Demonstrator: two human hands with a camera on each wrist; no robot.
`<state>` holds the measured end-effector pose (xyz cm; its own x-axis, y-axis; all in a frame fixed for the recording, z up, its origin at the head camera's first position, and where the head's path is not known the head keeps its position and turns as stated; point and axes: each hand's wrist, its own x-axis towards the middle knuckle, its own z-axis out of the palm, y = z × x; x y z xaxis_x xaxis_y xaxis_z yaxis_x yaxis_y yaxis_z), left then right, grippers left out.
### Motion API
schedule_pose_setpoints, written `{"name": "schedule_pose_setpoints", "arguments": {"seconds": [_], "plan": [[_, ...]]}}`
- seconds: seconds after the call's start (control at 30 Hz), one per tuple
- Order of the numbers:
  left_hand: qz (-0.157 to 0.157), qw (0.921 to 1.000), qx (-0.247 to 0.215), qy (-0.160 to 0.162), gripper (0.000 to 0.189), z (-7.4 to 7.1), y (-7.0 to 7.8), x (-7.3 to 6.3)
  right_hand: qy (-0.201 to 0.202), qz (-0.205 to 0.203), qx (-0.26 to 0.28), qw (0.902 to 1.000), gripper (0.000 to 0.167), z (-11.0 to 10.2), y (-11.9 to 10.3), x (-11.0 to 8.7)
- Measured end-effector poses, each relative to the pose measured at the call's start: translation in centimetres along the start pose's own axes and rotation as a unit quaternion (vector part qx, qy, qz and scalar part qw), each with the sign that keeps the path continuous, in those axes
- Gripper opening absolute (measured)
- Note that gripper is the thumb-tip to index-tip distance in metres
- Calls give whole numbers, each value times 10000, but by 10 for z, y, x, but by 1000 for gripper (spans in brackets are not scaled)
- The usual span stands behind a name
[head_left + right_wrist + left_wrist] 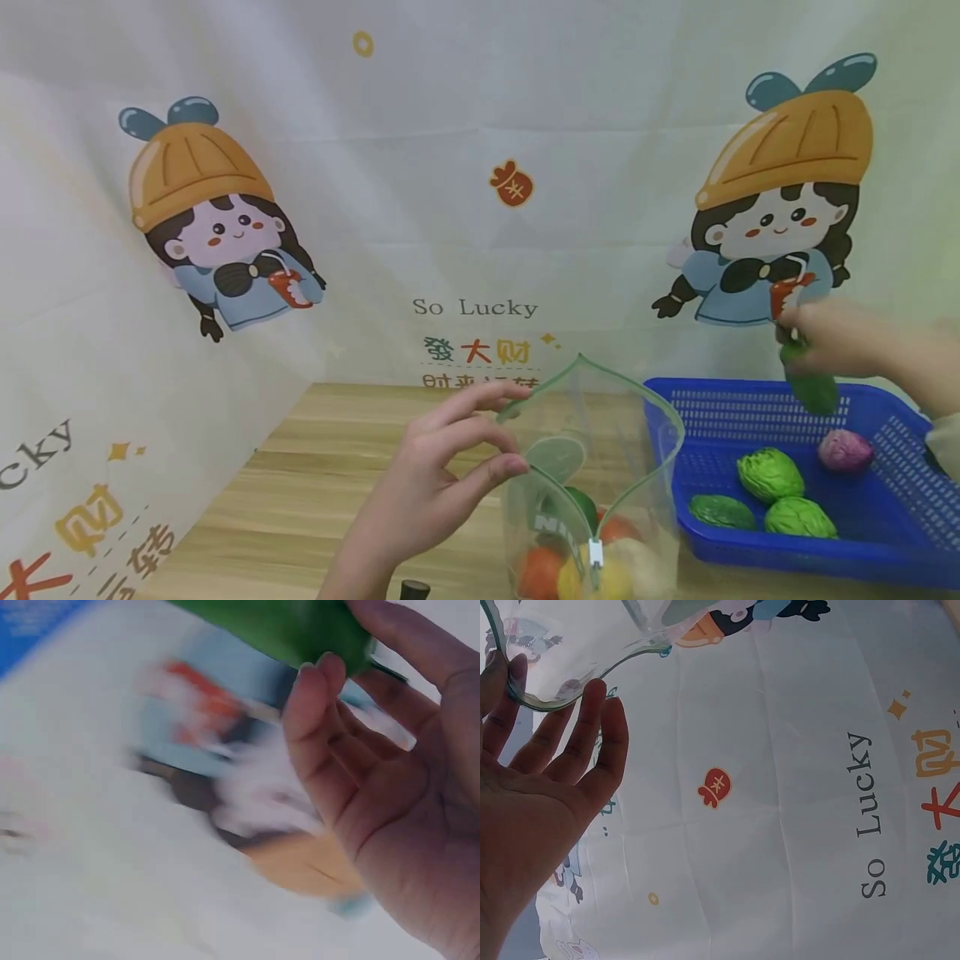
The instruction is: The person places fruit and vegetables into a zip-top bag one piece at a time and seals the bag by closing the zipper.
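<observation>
My left hand [442, 471] holds the green-edged rim of a clear zip bag [517, 517], thumb and fingers at its left side. The bag's mouth gapes wide, with a white slider [596, 552] at the front. Inside lie orange, yellow, pale and green rounded pieces, blurred by the plastic. In the left wrist view the fingers curl at the bag's wavy rim [544, 707]. My right hand [843, 337] grips a long green vegetable [813, 387] by its upper end, above the back of the blue basket [847, 546]. In the right wrist view, fingertips pinch the smooth green vegetable [300, 634].
The basket contains two light green cabbages [771, 475], a dark green oval vegetable [722, 512] and a purple round one [845, 450]. A black-topped object [415, 590] shows at the bottom edge. Behind the wooden table [300, 500] hangs a printed cloth [420, 208].
</observation>
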<state>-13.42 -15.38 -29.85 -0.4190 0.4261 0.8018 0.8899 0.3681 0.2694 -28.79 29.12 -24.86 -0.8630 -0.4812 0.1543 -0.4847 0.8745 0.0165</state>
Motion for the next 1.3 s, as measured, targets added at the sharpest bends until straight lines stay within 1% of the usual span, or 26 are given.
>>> {"name": "schedule_pose_setpoints", "arguments": {"seconds": [0.07, 0.1, 0.13, 0.17, 0.2, 0.23, 0.27, 0.3, 0.37, 0.4, 0.43, 0.47, 0.5, 0.57, 0.6, 0.67, 0.7, 0.73, 0.8, 0.87, 0.93, 1.0, 1.1, 1.2, 1.3], "plan": [[10, 10000, -27, -5, 14, 1, -1, 0, 856, -137, -84, 9962, 28, -25, -27, -1], [13, 10000, -43, -11, 14, 1, -1, 0, 1303, -263, -76, 9911, 31, -37, -42, -2], [21, 10000, -54, -18, 14, 1, -1, 0, 1706, -397, 60, 9845, 33, -47, -57, -5], [19, 10000, -55, -23, 14, 1, -2, 0, 2086, -615, 278, 9757, 35, -56, -72, -9], [11, 10000, -64, -33, 14, 2, -2, -1, 2454, -863, 415, 9647, 38, -64, -87, -14], [-3, 10000, -56, -44, 14, 2, -2, -1, 2786, -1164, 532, 9518, 41, -69, -99, -18], [-21, 10000, -46, -60, 14, 2, -2, -1, 3086, -1510, 651, 9369, 43, -72, -110, -22], [-39, 10000, -44, -70, 15, 2, -2, -1, 3311, -1840, 747, 9225, 46, -73, -120, -25], [-75, 9999, -38, -93, 15, 2, -2, -2, 3497, -2427, 758, 9017, 52, -70, -136, -30], [-83, 9999, -49, -100, 16, 3, -2, -2, 3469, -2702, 776, 8948, 55, -67, -142, -31], [-84, 9999, -52, -103, 16, 3, -2, -2, 3345, -2985, 734, 8909, 59, -62, -148, -32], [-80, 9999, -70, -108, 16, 3, -2, -2, 3169, -3158, 729, 8914, 62, -58, -155, -33], [-71, 9999, -80, -106, 16, 3, -2, -2, 2912, -3270, 722, 8961, 64, -54, -162, -34], [-51, 9999, -106, -114, 15, 4, -2, -1, 2324, -3407, 610, 9089, 62, -45, -173, -35], [-46, 9999, -114, -122, 15, 4, -2, -1, 1987, -3376, 531, 9185, 58, -41, -179, -36], [-40, 9998, -117, -144, 14, 4, -2, 0, 1394, -3163, 274, 9380, 51, -35, -188, -35], [-45, 9998, -108, -155, 14, 4, -2, 0, 1070, -3064, 167, 9457, 47, -33, -192, -34], [-54, 9998, -110, -163, 13, 4, -2, 0, 829, -2998, 32, 9504, 43, -30, -194, -33], [-73, 9998, -96, -167, 13, 4, -1, 0, 423, -2894, -72, 9563, 38, -28, -200, -29], [-67, 9998, -86, -158, 13, 4, -1, 0, 199, -2873, -136, 9575, 36, -27, -204, -25], [-37, 9998, -91, -144, 14, 4, -1, 1, 106, -2894, -222, 9569, 36, -26, -206, -21], [-12, 9999, -92, -145, 14, 4, -1, 2, 2, -2831, -348, 9585, 37, -24, -206, -18], [-2, 9998, -104, -170, 14, 4, -1, 3, -42, -2705, -511, 9614, 38, -19, -204, -15], [-13, 9998, -99, -195, 14, 3, -1, 3, 244, -2657, -525, 9623, 37, -19, -200, -15], [-30, 9997, -93, -201, 14, 3, -1, 2, 732, -2649, -478, 9603, 35, -24, -194, -16]]}}
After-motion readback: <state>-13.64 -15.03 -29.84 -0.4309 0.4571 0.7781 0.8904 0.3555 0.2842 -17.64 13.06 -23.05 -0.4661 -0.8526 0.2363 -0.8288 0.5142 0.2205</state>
